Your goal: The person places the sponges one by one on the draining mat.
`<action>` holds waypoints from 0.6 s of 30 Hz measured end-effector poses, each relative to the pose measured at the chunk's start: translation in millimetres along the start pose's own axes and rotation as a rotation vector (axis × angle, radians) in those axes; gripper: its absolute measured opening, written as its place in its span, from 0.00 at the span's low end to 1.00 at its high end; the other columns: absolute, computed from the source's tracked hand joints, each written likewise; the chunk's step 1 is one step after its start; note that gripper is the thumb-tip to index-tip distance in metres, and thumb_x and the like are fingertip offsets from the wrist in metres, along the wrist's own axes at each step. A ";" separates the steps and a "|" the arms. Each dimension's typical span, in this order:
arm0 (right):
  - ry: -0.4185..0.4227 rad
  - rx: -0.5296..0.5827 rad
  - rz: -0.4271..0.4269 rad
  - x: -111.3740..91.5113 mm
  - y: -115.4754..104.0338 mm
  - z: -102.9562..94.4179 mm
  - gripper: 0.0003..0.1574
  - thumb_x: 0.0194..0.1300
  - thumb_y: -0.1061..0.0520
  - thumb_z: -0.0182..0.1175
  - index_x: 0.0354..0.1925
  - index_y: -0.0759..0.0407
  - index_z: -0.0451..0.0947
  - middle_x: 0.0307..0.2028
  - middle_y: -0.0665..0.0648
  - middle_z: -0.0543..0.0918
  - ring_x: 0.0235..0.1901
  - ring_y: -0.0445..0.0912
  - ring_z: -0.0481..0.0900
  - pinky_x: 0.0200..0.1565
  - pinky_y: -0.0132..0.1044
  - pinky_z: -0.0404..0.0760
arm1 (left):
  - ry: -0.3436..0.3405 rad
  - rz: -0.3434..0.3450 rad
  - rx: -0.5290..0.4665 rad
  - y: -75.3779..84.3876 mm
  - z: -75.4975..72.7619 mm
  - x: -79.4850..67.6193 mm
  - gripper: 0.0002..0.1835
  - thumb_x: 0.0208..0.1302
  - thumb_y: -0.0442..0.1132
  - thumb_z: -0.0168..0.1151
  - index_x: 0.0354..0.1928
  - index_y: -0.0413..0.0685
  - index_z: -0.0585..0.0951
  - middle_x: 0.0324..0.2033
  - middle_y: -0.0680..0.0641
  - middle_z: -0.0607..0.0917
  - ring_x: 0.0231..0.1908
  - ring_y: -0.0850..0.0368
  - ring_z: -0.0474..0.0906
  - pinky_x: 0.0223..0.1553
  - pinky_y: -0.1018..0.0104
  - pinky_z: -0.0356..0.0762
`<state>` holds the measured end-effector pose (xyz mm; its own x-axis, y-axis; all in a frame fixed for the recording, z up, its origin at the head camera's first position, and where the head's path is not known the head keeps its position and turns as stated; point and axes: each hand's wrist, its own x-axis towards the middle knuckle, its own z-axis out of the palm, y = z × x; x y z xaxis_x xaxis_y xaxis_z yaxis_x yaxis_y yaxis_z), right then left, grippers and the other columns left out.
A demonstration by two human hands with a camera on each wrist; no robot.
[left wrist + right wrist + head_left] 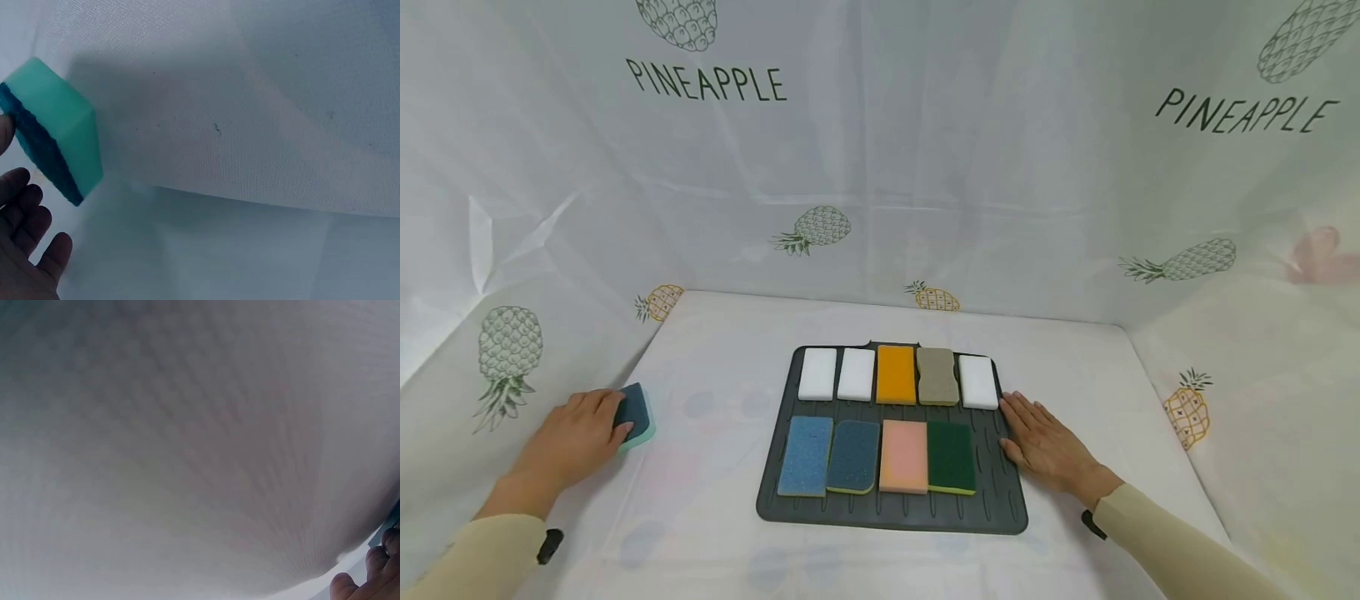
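Note:
At the left of the table my left hand (pixel 574 432) holds a sponge (pixel 636 414) by its near end, thumb and fingers on either side. The left wrist view shows this sponge (pixel 65 119) as a mint-green foam block with a dark blue scouring layer. On the right, my right hand (pixel 1051 446) lies with extended fingers at the right edge of a dark grey ridged mat (pixel 1000 500), holding nothing. Only some of its fingertips (pixel 375 575) show in the right wrist view, at the lower right corner.
Two rows of sponges lie on the mat. White ones (pixel 817 375), an orange one (pixel 896 375) and a beige one (pixel 937 377) form the back row. In front are two blue ones (pixel 805 457), a pink one (pixel 904 457) and a green one (pixel 951 457). Pineapple-print cloth (pixel 985 167) hangs around the table.

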<state>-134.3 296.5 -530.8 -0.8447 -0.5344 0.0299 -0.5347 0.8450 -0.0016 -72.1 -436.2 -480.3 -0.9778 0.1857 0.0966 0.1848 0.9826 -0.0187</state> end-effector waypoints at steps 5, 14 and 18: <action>-0.001 0.002 0.000 -0.6 1.2 -0.1 0.44 0.81 0.42 0.51 0.80 0.70 0.59 0.79 0.67 0.63 0.79 0.63 0.60 0.77 0.60 0.63 | 0.035 -0.026 -0.014 -3.0 4.8 -4.2 0.40 0.70 0.48 0.71 0.64 0.17 0.67 0.58 0.18 0.72 0.57 0.21 0.68 0.55 0.25 0.70; 0.034 -0.014 -0.013 -0.5 2.3 1.9 0.44 0.81 0.41 0.51 0.79 0.70 0.61 0.78 0.67 0.65 0.78 0.64 0.62 0.76 0.60 0.66 | 0.142 -0.008 -0.043 0.4 9.1 -8.2 0.52 0.60 0.50 0.79 0.67 0.13 0.62 0.58 0.17 0.71 0.57 0.20 0.67 0.58 0.27 0.69; 0.048 -0.017 -0.022 -0.2 2.1 3.0 0.44 0.81 0.41 0.52 0.78 0.70 0.61 0.78 0.68 0.66 0.78 0.64 0.63 0.75 0.60 0.67 | 0.097 -0.027 -0.049 2.7 5.2 -7.8 0.55 0.58 0.51 0.80 0.68 0.13 0.61 0.59 0.17 0.69 0.58 0.20 0.65 0.60 0.28 0.67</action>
<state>-135.3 298.3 -533.8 -0.8304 -0.5516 0.0781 -0.5522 0.8336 0.0165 -64.5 -435.0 -486.2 -0.9690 0.1559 0.1918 0.1653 0.9857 0.0338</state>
